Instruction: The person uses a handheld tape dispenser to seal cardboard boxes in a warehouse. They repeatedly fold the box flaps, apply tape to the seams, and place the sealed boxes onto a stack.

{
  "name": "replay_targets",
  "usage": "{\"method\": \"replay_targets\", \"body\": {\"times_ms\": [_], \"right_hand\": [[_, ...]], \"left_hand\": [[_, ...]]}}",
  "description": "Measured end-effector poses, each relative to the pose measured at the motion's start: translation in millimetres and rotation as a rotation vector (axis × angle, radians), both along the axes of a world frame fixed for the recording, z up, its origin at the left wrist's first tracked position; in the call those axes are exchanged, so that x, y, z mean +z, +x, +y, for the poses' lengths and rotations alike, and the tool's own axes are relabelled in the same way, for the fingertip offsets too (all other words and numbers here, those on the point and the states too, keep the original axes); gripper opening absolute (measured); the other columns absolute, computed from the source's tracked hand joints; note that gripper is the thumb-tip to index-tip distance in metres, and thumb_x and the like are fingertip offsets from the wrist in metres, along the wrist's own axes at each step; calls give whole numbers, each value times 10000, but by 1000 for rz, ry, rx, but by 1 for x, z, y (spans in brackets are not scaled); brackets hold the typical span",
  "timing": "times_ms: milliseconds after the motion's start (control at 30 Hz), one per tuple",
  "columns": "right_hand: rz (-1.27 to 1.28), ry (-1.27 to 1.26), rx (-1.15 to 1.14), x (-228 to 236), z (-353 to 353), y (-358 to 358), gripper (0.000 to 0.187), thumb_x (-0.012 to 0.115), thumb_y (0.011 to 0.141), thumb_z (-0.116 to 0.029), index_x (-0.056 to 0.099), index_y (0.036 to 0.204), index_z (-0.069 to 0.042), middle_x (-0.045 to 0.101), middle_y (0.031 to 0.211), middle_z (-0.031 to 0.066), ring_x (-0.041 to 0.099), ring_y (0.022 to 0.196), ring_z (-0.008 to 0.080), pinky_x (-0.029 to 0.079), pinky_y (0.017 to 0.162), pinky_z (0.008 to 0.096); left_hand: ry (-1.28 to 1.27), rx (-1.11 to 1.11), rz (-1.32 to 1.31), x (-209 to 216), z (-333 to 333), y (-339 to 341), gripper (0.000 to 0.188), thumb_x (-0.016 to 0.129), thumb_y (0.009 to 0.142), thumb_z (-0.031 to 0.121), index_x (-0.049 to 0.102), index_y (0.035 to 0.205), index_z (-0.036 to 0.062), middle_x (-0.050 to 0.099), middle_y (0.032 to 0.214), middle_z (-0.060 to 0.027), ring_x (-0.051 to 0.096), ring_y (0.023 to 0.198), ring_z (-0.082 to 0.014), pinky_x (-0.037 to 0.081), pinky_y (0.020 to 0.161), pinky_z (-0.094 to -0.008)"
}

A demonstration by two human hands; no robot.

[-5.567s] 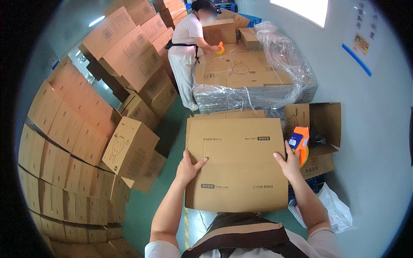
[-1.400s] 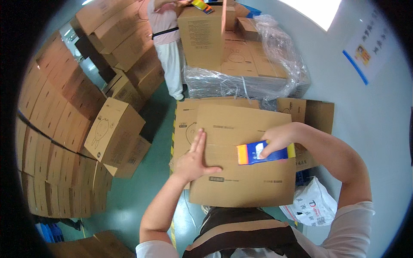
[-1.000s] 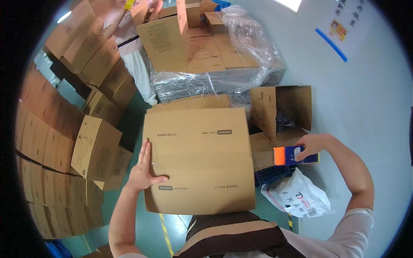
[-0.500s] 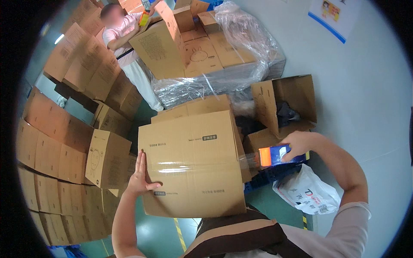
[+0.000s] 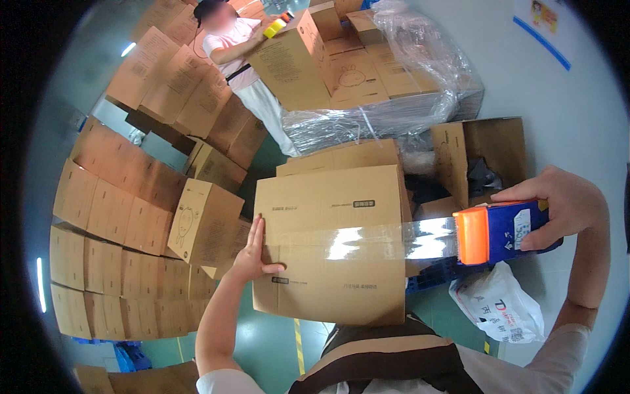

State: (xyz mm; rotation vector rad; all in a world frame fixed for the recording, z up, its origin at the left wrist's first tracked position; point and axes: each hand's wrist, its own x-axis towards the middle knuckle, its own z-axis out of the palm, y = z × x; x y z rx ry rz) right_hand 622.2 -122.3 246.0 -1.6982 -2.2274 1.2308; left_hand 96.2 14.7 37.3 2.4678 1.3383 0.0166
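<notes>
A brown cardboard box [image 5: 328,282] stands in front of me with its top flaps closed. My left hand [image 5: 252,255] lies flat at the box's left edge, fingers stretched out and thumb over the top face. To the right of the box, my right hand [image 5: 554,209] grips an orange and blue tape dispenser [image 5: 502,235]. A strip of clear packing tape [image 5: 430,240] stretches from the dispenser back across the box's right edge and along the middle seam of its top. The dispenser itself is apart from the box.
An open box [image 5: 492,141] with dark contents stands beyond on the right. A white plastic bag [image 5: 502,305] lies below my right hand. Film-wrapped boxes [image 5: 354,121] stand farther back. A co-worker [image 5: 236,49] there holds another tape dispenser over a box. Stacked cartons [image 5: 118,217] line the left.
The tape dispenser in my right hand has moved away from the box and come up nearer, pulling out a longer tape strip. My left hand stays at the box's edge. The view has shifted.
</notes>
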Motion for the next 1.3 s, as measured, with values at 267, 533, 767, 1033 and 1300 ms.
{"method": "replay_targets", "body": {"times_ms": [267,533,767,1033,1300], "right_hand": [[-30,-343,-175,-167,0,27,634,714,664,-389,548,1180,-62,623,1048,138,595,949,227,442,862,332],[127,-206,-138,-220,0,20,615,709,682,-381,540,1189,-76,619,1057,141,597,957,246,444,846,334],[34,-185,-171,-223,0,10,638,693,654,-461,569,1157,-89,622,1032,165,606,941,270,463,820,345],[-317,-143,-90,-202,20,-48,640,625,645,-534,611,1073,-59,624,974,198,613,887,317,484,773,382],[-24,-105,-148,-223,-15,20,674,662,644,-526,575,1144,-82,619,1042,155,601,946,271,468,804,345]], "left_hand": [[-45,23,77,7,5,14,1327,727,485,614,-71,1401,80,-46,1482,-69,258,1303,-284,372,997,-375],[6,42,-24,5,-2,5,736,458,872,344,19,1420,125,24,1488,-49,270,1300,-285,381,967,-372],[196,218,351,11,-7,38,651,454,874,270,118,1416,140,86,1484,-43,183,1333,-321,254,1022,-509],[235,-32,47,11,-76,254,692,418,870,390,163,1387,6,100,1452,-210,56,1355,-347,80,1045,-569],[241,-11,142,-8,-76,288,712,405,879,388,96,1398,11,28,1467,-186,-6,1360,-338,36,1008,-632]]}}
